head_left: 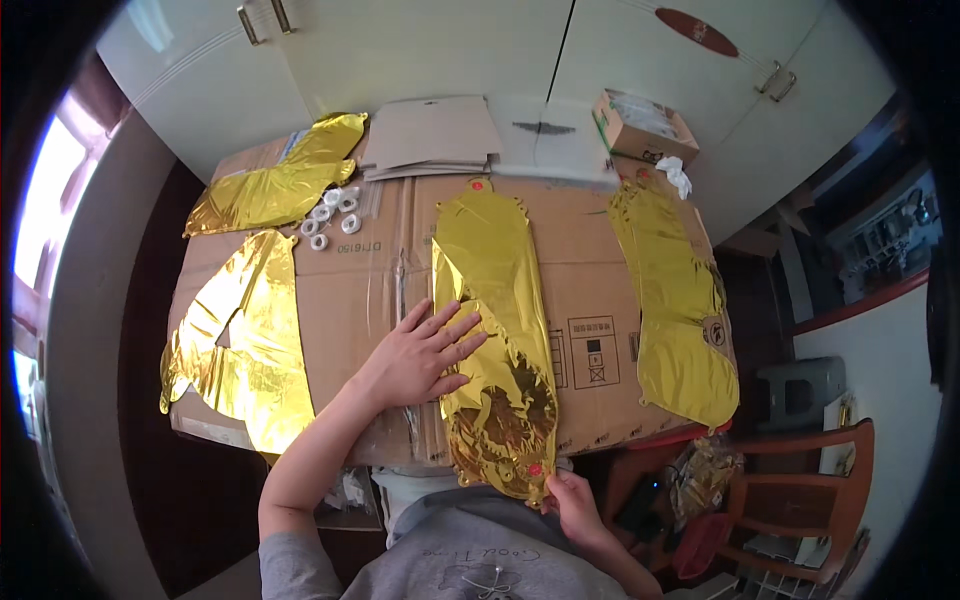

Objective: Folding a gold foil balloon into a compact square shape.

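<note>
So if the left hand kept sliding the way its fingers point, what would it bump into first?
The left hand lies flat, its fingers pointing right and a bit away, already touching the middle gold foil balloon. Going on, it would slide further onto that balloon, then probably cross bare cardboard toward the right gold balloon.

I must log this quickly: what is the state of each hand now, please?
Left hand: open, fingers spread flat on the middle gold foil balloon.
Right hand: closed, pinching that balloon's near end.
</note>
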Action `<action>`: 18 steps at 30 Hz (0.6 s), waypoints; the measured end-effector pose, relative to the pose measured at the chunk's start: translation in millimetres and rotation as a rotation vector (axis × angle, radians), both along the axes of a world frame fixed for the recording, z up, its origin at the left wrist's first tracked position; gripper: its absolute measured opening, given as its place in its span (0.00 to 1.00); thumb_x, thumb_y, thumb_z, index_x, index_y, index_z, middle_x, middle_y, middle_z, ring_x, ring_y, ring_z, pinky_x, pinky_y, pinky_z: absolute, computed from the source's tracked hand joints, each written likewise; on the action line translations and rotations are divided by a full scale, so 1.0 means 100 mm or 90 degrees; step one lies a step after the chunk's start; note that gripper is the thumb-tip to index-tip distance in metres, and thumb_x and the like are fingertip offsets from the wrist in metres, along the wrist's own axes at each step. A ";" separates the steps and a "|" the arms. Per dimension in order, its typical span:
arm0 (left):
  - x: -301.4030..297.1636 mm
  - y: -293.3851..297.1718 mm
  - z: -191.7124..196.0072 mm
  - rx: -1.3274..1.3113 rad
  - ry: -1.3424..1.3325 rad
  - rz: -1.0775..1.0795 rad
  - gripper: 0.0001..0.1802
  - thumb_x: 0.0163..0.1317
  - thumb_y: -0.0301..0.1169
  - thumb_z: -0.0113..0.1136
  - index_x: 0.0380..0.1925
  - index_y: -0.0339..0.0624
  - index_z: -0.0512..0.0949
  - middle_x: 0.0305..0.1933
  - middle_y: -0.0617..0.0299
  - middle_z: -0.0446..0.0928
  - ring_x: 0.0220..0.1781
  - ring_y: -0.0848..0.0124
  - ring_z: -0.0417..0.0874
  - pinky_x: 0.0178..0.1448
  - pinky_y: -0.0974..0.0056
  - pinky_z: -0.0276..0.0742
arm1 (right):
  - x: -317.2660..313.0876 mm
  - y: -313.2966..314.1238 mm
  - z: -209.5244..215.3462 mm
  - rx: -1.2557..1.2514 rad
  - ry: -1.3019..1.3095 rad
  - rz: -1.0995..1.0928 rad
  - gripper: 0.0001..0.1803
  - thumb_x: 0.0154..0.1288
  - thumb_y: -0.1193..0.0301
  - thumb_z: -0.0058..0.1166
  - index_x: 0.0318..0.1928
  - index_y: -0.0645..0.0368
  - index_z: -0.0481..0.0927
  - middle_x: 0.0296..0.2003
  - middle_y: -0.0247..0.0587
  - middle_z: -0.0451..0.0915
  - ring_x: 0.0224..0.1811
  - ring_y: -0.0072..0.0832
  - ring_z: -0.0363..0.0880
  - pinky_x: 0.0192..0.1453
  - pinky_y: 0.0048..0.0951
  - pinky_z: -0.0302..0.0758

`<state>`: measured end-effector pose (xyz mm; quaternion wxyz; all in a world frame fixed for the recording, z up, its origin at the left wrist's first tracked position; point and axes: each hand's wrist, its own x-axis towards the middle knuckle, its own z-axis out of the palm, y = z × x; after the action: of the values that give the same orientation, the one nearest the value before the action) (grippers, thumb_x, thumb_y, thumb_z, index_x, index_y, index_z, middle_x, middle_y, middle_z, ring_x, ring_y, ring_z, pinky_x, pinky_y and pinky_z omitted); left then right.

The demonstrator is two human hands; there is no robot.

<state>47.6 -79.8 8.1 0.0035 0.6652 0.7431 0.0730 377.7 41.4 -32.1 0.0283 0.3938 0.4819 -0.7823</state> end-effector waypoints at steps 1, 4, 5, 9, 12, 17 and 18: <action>0.00 0.00 0.00 -0.016 -0.015 -0.007 0.36 0.69 0.54 0.48 0.73 0.53 0.60 0.77 0.59 0.58 0.79 0.54 0.54 0.79 0.42 0.45 | -0.06 -0.02 0.06 0.003 -0.005 -0.013 0.13 0.74 0.64 0.51 0.40 0.61 0.80 0.28 0.28 0.76 0.27 0.14 0.72 0.31 0.19 0.68; 0.00 0.01 0.01 -0.013 -0.027 -0.007 0.36 0.69 0.55 0.48 0.73 0.53 0.59 0.77 0.59 0.57 0.79 0.54 0.54 0.79 0.42 0.45 | -0.12 -0.03 0.02 0.011 0.005 -0.022 0.13 0.74 0.64 0.53 0.38 0.62 0.82 0.26 0.26 0.76 0.25 0.13 0.71 0.28 0.18 0.67; 0.01 0.01 0.00 -0.008 -0.028 -0.008 0.37 0.69 0.56 0.48 0.74 0.54 0.59 0.78 0.59 0.57 0.79 0.54 0.54 0.79 0.42 0.46 | -0.10 -0.04 -0.02 0.010 0.010 -0.023 0.13 0.74 0.65 0.53 0.38 0.62 0.82 0.26 0.26 0.76 0.24 0.12 0.70 0.28 0.18 0.67; 0.05 -0.01 0.01 -0.008 -0.009 -0.005 0.38 0.69 0.60 0.46 0.73 0.56 0.59 0.77 0.59 0.57 0.79 0.53 0.54 0.78 0.40 0.46 | -0.07 -0.05 -0.02 0.043 0.042 -0.005 0.12 0.73 0.66 0.55 0.37 0.62 0.82 0.25 0.26 0.77 0.23 0.12 0.70 0.27 0.18 0.67; 0.10 -0.05 0.01 -0.004 -0.006 0.010 0.38 0.67 0.61 0.47 0.73 0.58 0.61 0.77 0.61 0.59 0.79 0.55 0.55 0.78 0.40 0.46 | -0.03 -0.04 -0.02 0.084 0.052 0.021 0.12 0.72 0.65 0.56 0.38 0.63 0.82 0.25 0.26 0.78 0.23 0.12 0.70 0.27 0.18 0.67; 0.15 -0.08 0.00 -0.008 -0.005 0.004 0.39 0.68 0.63 0.44 0.73 0.56 0.60 0.77 0.59 0.57 0.78 0.51 0.55 0.78 0.40 0.47 | 0.09 0.02 -0.14 0.249 0.077 0.106 0.14 0.72 0.64 0.57 0.40 0.65 0.84 0.25 0.26 0.80 0.23 0.12 0.73 0.28 0.18 0.69; 0.16 -0.08 0.00 -0.007 -0.006 0.005 0.40 0.68 0.63 0.44 0.73 0.57 0.60 0.77 0.59 0.57 0.78 0.51 0.55 0.78 0.40 0.47 | 0.09 0.04 -0.13 0.241 0.077 0.108 0.15 0.72 0.64 0.57 0.40 0.65 0.84 0.25 0.26 0.80 0.24 0.12 0.73 0.28 0.18 0.70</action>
<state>63.4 -87.7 8.2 0.0108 0.6622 0.7458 0.0721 386.9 45.1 -45.4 -0.0098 0.3026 0.6525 -0.6947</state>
